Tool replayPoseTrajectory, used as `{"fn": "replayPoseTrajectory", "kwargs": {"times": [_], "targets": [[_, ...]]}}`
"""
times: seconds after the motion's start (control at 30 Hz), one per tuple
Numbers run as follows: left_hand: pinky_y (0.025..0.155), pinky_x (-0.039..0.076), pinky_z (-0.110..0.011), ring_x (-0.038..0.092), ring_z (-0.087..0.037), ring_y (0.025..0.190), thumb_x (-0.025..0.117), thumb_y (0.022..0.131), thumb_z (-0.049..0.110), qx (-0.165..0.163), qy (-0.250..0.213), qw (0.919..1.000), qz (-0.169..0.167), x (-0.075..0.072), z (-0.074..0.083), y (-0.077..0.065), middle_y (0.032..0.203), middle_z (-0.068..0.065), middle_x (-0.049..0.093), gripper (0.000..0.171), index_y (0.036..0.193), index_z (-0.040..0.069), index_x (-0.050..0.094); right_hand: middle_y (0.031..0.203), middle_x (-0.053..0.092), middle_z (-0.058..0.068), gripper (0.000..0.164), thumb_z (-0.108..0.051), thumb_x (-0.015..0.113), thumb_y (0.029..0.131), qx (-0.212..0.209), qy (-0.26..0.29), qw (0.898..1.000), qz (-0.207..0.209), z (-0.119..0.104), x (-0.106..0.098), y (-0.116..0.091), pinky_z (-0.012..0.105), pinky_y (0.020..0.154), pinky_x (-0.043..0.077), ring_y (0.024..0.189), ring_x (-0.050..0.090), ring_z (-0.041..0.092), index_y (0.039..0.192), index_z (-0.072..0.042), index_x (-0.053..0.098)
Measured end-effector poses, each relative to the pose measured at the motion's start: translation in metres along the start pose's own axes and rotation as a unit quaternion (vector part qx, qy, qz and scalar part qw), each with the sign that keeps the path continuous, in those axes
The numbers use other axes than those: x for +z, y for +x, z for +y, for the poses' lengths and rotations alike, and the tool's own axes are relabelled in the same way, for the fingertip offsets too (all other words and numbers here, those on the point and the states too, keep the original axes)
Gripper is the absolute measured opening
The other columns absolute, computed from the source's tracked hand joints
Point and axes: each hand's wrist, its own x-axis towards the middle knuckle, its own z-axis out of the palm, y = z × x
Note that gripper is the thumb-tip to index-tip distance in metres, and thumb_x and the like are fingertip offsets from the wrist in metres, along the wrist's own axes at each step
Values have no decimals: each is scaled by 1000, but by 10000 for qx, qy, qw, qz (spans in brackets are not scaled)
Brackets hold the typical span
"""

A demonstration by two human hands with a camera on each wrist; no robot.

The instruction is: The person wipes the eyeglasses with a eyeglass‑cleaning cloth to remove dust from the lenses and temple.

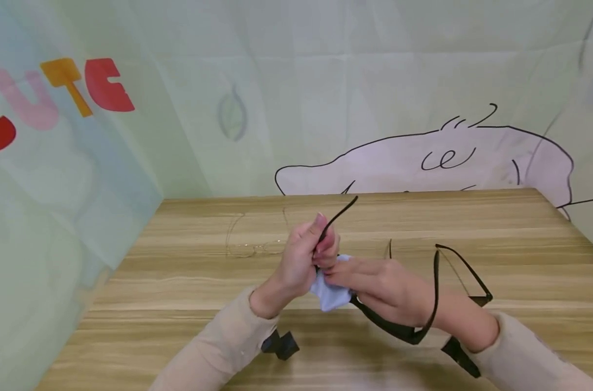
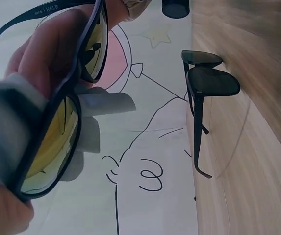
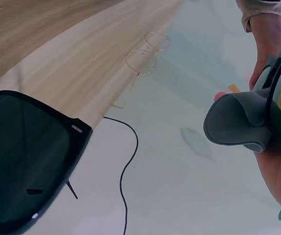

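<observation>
Black-framed glasses [image 1: 384,323] with lenses that look yellow in the wrist views are held up over the table. My left hand [image 1: 301,255] grips one end of them, a temple arm sticking up past the thumb. With its fingers, my right hand [image 1: 391,288] pinches a light blue cloth [image 1: 332,293] against a lens. In the left wrist view the cloth [image 2: 12,117] lies on both sides of the frame, and the right wrist view shows its folded edge [image 3: 233,120]. The other temple arm rises in front of my right wrist.
Dark sunglasses [image 2: 214,81] stand on the wooden table [image 1: 179,282], partly behind my right forearm in the head view. Thin wire-rimmed glasses [image 1: 254,250] lie at the back left. A printed cloth backdrop [image 1: 296,108] hangs behind the table. Black devices [image 1: 281,345] sit under my wrists.
</observation>
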Motion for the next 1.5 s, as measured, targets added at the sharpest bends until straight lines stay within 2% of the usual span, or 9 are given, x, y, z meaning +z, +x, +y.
{"fn": "replayPoseTrajectory", "kwargs": {"times": [0.1, 0.2, 0.33, 0.5, 0.67, 0.87, 1.17, 1.33, 1.5], "targets": [[44, 15, -23, 22, -9, 44, 42, 95, 48, 86, 230, 9997, -51, -1, -2, 0, 53, 7, 30, 52, 60, 11, 33, 121, 59, 17, 32, -4, 38, 96, 207, -156, 9996, 100, -1, 2, -3, 30, 93, 45, 111, 58, 27, 120, 3, 57], [44, 15, -23, 22, -8, 45, 42, 94, 49, 122, 323, 9994, -71, -2, -2, 1, 54, 7, 30, 51, 60, 12, 34, 119, 60, 16, 31, -7, 36, 98, 342, -304, 9989, 106, -2, 1, -5, 30, 89, 47, 109, 59, 26, 117, 1, 59], [45, 13, -25, 19, -11, 46, 41, 95, 49, 198, 259, 9995, -18, -3, 1, 0, 54, 6, 29, 49, 61, 14, 35, 111, 64, 13, 39, -16, 28, 100, 187, -392, 9989, 167, -1, -5, -7, 30, 85, 50, 102, 63, 24, 109, 0, 62], [44, 12, -27, 18, -12, 46, 40, 96, 48, 408, 305, 9987, 79, -6, 3, -1, 55, 6, 30, 47, 62, 15, 36, 107, 65, 8, 39, -16, 28, 100, 108, -221, 9997, 72, 1, -11, -9, 29, 86, 49, 100, 63, 21, 103, -3, 64], [44, 12, -26, 19, -12, 46, 37, 98, 45, 545, 271, 9980, 147, -6, 4, -1, 55, 4, 28, 46, 63, 16, 36, 107, 65, 8, 39, -17, 28, 100, 24, -4, 10000, -32, 3, -13, -5, 30, 88, 49, 100, 63, 21, 104, -3, 64], [43, 12, -26, 18, -13, 45, 37, 98, 45, 630, 176, 9978, 123, -5, 3, -1, 54, 3, 27, 46, 62, 16, 36, 115, 63, 11, 37, -13, 30, 100, -377, -178, 9991, -78, 5, -7, 2, 32, 99, 40, 107, 60, 23, 114, 2, 60], [43, 11, -25, 17, -11, 45, 40, 98, 44, 483, -34, 9986, 207, -1, 0, -2, 55, 6, 28, 47, 61, 15, 36, 119, 61, 12, 36, -15, 31, 101, -353, -94, 9990, -244, 6, -4, 3, 32, 107, 29, 112, 58, 23, 117, 1, 59], [44, 11, -25, 19, -10, 46, 38, 99, 43, 542, 143, 9978, 352, -5, 1, -2, 55, 6, 28, 45, 62, 17, 36, 115, 64, 8, 37, -18, 30, 100, -19, 316, 9987, -397, 6, -7, -2, 34, 103, 35, 110, 59, 17, 107, -5, 64], [44, 10, -26, 17, -11, 45, 38, 98, 44, 638, 186, 9976, 180, -8, 4, -1, 55, 2, 25, 47, 62, 15, 35, 101, 66, 3, 33, -13, 32, 98, 83, 616, 9977, -254, 6, -11, -1, 36, 95, 44, 98, 62, 13, 96, -5, 64]]}}
